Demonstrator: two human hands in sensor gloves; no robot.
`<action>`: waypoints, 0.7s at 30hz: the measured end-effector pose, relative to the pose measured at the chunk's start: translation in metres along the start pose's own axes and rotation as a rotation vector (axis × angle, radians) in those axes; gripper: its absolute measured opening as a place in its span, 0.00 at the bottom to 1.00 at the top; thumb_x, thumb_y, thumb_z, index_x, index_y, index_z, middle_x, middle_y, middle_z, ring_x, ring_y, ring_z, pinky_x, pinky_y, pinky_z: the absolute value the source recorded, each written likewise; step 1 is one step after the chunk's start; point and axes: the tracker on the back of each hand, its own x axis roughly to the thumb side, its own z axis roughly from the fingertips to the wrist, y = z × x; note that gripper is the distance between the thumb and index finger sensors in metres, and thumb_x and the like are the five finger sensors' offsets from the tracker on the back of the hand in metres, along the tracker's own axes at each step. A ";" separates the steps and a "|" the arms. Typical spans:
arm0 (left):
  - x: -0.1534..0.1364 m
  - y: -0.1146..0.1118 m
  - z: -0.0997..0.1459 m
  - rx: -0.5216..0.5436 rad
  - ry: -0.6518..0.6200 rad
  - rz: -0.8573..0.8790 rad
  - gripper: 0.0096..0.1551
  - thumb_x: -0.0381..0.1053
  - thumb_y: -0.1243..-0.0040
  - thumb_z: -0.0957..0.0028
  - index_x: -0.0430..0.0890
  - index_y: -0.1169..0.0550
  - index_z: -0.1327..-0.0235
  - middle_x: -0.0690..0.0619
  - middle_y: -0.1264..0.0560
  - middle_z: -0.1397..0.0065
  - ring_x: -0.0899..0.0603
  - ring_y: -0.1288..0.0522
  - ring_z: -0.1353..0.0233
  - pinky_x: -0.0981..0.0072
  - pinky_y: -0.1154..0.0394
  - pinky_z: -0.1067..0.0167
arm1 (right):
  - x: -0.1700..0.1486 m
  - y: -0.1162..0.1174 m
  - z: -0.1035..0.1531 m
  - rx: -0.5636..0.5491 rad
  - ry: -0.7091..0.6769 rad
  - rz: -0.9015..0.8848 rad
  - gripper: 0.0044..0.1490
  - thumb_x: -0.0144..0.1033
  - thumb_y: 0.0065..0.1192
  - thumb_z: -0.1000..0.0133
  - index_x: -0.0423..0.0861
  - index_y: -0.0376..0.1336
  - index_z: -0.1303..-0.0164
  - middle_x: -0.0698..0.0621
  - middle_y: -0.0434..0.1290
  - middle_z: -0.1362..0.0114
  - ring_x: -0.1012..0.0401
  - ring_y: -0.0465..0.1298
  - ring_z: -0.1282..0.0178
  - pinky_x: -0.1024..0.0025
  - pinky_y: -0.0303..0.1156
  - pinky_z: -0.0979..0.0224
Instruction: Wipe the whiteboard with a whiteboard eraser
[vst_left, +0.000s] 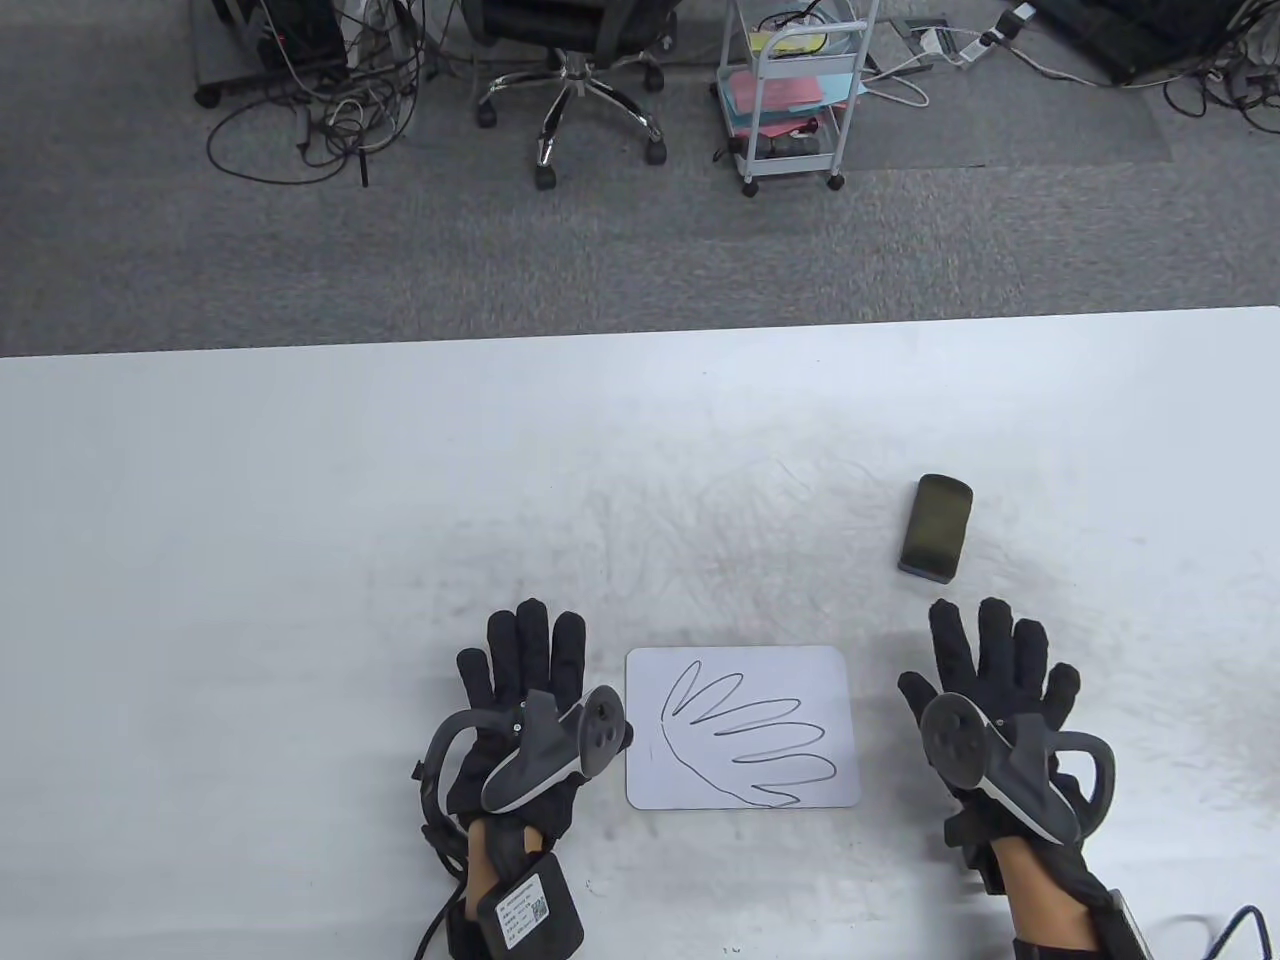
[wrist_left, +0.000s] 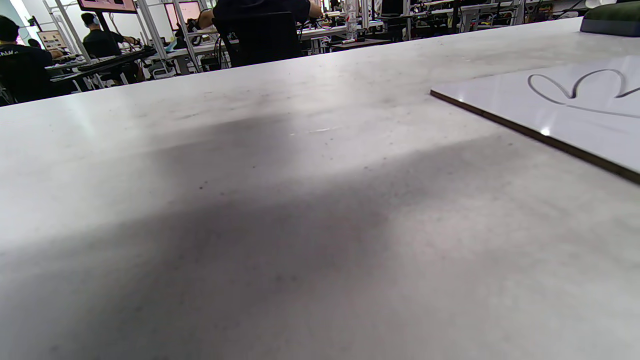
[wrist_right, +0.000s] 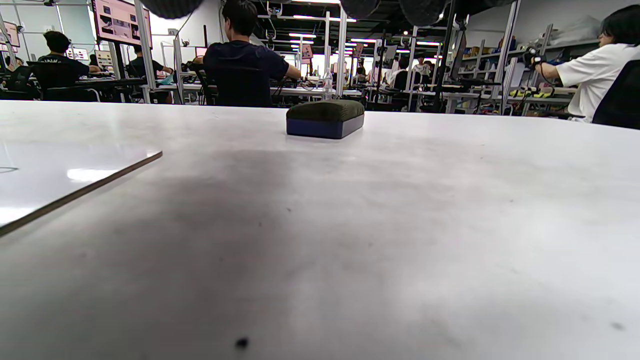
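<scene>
Both my hands lie flat, open, holding nothing: left hand (vst_left: 527, 690), right hand (vst_left: 990, 690); I should reach far-right, grip the eraser (vst_left: 937, 526) by its sides, then press it flat on the board (vst_left: 741, 727).

This is an open-plan lab or office. People (wrist_right: 245, 50) sit at long rows of desks with monitors (wrist_right: 120, 22) on metal frames. Beyond the white worktop (vst_left: 300, 480) lie grey carpet (vst_left: 300, 260), a swivel chair (vst_left: 570, 90), a wheeled trolley (vst_left: 795, 90) and loose cables (vst_left: 330, 120).

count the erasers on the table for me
1. The whiteboard eraser lies on the table, beyond the right hand and up-right of the whiteboard. Neither hand holds it; none other shows in any view.
</scene>
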 end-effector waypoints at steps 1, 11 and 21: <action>0.000 0.000 0.000 0.000 -0.001 0.001 0.66 0.78 0.59 0.50 0.42 0.69 0.19 0.32 0.74 0.18 0.24 0.72 0.21 0.27 0.60 0.27 | 0.000 0.001 -0.001 0.005 0.000 0.001 0.44 0.59 0.30 0.29 0.49 0.33 0.08 0.31 0.38 0.05 0.29 0.46 0.11 0.21 0.49 0.22; 0.030 -0.010 -0.002 -0.179 -0.286 0.047 0.77 0.80 0.47 0.64 0.41 0.67 0.19 0.33 0.72 0.16 0.24 0.68 0.19 0.29 0.57 0.25 | 0.000 -0.004 0.005 -0.030 -0.016 -0.012 0.45 0.59 0.32 0.29 0.47 0.33 0.08 0.30 0.39 0.06 0.29 0.47 0.11 0.21 0.49 0.22; 0.055 -0.034 -0.032 -0.348 -0.337 -0.173 0.82 0.82 0.51 0.72 0.38 0.69 0.21 0.32 0.71 0.17 0.24 0.66 0.18 0.29 0.56 0.24 | -0.021 -0.030 0.005 -0.090 0.039 -0.210 0.46 0.60 0.34 0.29 0.47 0.34 0.07 0.30 0.39 0.06 0.29 0.47 0.11 0.21 0.48 0.22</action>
